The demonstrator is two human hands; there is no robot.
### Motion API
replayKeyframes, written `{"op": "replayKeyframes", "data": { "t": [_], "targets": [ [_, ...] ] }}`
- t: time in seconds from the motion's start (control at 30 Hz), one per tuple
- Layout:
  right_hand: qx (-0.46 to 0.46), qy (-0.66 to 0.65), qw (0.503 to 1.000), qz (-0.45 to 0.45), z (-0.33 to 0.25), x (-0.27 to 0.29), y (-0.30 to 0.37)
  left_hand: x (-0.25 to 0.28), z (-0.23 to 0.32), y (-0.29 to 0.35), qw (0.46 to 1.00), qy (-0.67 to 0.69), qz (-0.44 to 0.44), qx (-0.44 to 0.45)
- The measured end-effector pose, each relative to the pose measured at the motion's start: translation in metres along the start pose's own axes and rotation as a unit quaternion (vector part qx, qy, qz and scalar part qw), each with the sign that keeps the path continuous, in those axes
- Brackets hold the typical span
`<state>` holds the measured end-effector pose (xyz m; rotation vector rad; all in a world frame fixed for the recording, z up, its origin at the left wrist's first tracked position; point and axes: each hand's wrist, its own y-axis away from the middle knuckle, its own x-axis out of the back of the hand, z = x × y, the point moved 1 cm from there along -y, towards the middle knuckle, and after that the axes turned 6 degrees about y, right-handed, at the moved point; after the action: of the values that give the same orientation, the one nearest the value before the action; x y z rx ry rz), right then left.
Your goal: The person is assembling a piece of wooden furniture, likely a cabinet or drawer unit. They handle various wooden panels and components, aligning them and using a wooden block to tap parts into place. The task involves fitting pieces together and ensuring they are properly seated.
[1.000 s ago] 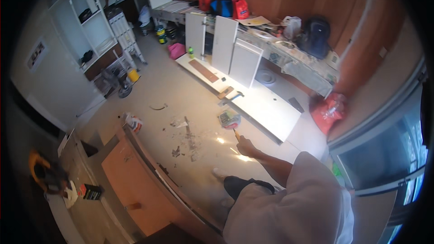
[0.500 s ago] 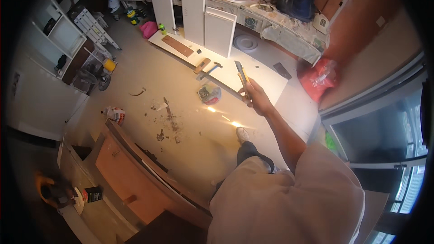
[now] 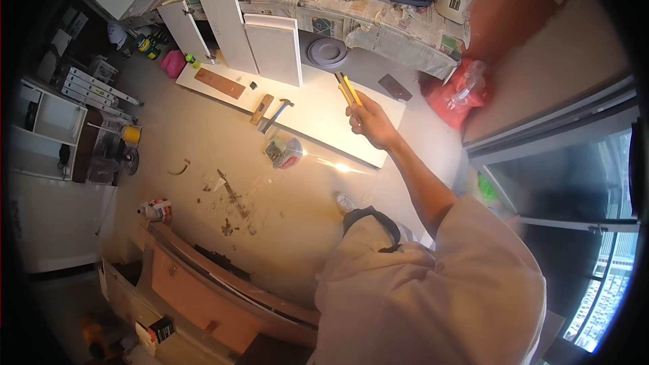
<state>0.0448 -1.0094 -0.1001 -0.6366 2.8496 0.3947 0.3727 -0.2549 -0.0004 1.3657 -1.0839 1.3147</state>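
Note:
My right hand [image 3: 370, 122] is raised in front of me, its fingers wrapped around a yellow and dark utility knife [image 3: 347, 89] that points up and away. Whether its blade is out is too small to tell. Behind and below the knife a long white board [image 3: 318, 123] lies low over the floor. On the board's near edge rest a claw hammer [image 3: 275, 116] with a blue handle and a wooden block [image 3: 261, 109]. A brown strip [image 3: 220, 83] lies farther left on it. My left hand does not show.
White panels [image 3: 225, 30] stand upright behind the board. A newspaper-covered bench [image 3: 372, 20] runs along the back, with a red bag [image 3: 466, 91] at its right end. A clear plastic bag [image 3: 284, 152] and scattered debris [image 3: 233, 196] lie on the floor. Brown wooden panels [image 3: 196, 290] are at lower left.
The view has shifted, so the board, bench and panels now sit farther left in the picture. My right hand still grips the utility knife, now tilted more to the left.

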Motion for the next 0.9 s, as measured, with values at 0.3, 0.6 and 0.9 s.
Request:
{"op": "replayKeyframes", "data": {
  "t": [0.3, 0.6, 0.9],
  "targets": [
    [0.002, -0.014, 1.000, 0.007, 0.010, 0.029, -0.022, -0.028, 0.039, -0.006, 1.000, 0.029, -0.012, -0.004],
    [-0.013, 0.521, 0.854, 0.009, 0.283, 0.166, -0.035, -0.052, 0.061, -0.016, 0.998, 0.054, -0.023, -0.007],
    [-0.368, 0.378, 0.849, 0.034, 0.344, 0.183, 0.043, -0.034, 0.049, 0.007, 0.999, 0.037, -0.002, 0.036]
  ]
}}
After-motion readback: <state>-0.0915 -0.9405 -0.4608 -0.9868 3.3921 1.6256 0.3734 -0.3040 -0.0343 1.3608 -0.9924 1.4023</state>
